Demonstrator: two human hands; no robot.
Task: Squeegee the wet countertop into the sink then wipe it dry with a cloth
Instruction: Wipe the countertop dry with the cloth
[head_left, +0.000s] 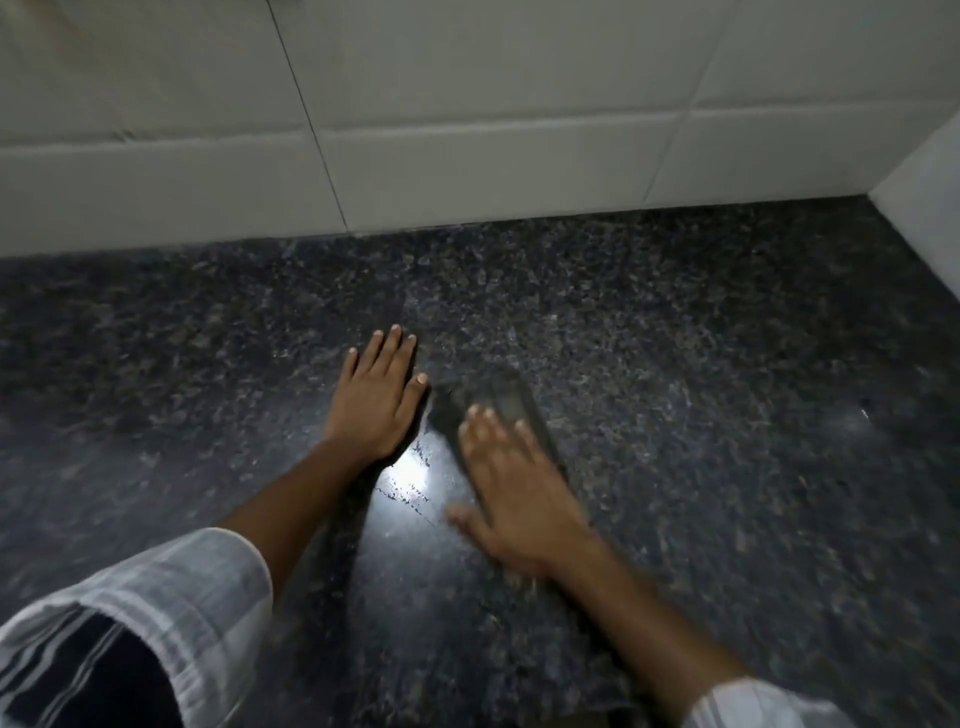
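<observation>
A wall (467, 104) of large, smooth white tiles runs along the back and turns a corner at the right. Below it lies the countertop (727, 364), dark speckled polished stone, with a bright glare and thin streaks of water near the middle. A white, striped sleeve (156, 613) covers the left forearm. The left hand (376, 397) rests flat on the stone, fingers spread open. Just beside it, the blurred right hand (514, 493) presses down with extended fingers on a dark grey cloth (488, 405), flat and rumpled on the counter.
</observation>
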